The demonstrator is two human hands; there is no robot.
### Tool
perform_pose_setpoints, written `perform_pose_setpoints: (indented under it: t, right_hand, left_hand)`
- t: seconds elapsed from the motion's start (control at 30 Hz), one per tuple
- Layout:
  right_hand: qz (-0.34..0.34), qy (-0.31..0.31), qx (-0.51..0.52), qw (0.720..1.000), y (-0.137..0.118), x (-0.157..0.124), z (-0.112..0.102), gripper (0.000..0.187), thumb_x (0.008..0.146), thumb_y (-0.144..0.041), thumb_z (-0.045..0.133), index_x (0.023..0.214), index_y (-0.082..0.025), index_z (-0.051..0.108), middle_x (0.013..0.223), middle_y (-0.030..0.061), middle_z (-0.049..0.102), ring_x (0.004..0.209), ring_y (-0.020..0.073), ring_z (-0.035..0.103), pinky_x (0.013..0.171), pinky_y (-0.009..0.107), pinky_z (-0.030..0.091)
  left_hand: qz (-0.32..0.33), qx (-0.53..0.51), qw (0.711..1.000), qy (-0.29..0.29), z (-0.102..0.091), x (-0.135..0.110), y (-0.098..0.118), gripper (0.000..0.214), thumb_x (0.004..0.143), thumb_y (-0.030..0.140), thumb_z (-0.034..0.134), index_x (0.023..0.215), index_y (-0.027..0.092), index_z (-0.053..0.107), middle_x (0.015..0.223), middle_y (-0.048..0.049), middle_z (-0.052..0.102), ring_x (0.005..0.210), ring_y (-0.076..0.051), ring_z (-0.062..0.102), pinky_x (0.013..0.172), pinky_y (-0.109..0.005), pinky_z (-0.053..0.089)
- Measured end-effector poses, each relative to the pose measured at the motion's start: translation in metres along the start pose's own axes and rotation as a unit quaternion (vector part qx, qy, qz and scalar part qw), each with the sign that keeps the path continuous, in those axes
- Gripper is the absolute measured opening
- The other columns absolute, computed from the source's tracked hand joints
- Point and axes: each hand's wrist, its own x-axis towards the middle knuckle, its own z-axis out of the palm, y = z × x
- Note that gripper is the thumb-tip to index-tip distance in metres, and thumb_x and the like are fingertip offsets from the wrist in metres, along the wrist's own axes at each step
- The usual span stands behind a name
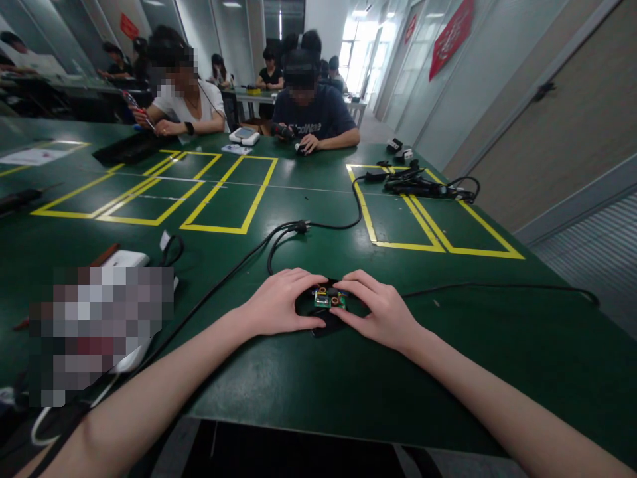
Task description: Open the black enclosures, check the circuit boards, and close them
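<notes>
Right hand (381, 309) curved, thumb and fingertips closed on the circuit board (323, 301); left hand (283, 304) curved and part-spread at the opposite side, its grip uncertain. Green counter (243, 388) below. Black cable (333, 227) lies across it, beyond the hands. Black piece (324, 328), identity unclear, shows beneath the board, at the left thumb. Circuit board sits between the hands; expect it to be light, stiff and fragile. Take hold by its edges. Copper coils (335, 301) stand on its face; avoid pressing these.
</notes>
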Motion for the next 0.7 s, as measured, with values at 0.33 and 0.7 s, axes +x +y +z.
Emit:
perform_pose_setpoints:
  t: [0.33,0.7]
  right_hand:
    - [-0.052,0.008,0.072,0.996,0.006,0.001,0.003,0.014,0.102,-0.025,0.06,0.109,-0.019,0.07,0.1,0.0087,0.071,0.085,0.0184,0.072,0.073,0.031,0.061]
    - [-0.082,0.022,0.107,0.991,0.011,0.004,0.007,0.015,0.103,-0.025,0.06,0.097,-0.018,0.072,0.093,0.0077,0.07,0.079,0.0153,0.069,0.07,0.027,0.058]
  left_hand:
    - [0.023,-0.051,0.998,0.011,-0.003,-0.001,-0.007,0.064,0.078,0.054,0.086,0.13,0.022,0.065,0.126,-0.0116,0.072,0.116,-0.028,0.069,0.099,-0.042,0.056]
    - [-0.012,-0.032,0.998,0.053,-0.005,-0.002,-0.008,0.009,0.092,0.026,0.069,0.086,0.019,0.071,0.096,-0.0055,0.068,0.092,-0.019,0.066,0.082,-0.031,0.054]
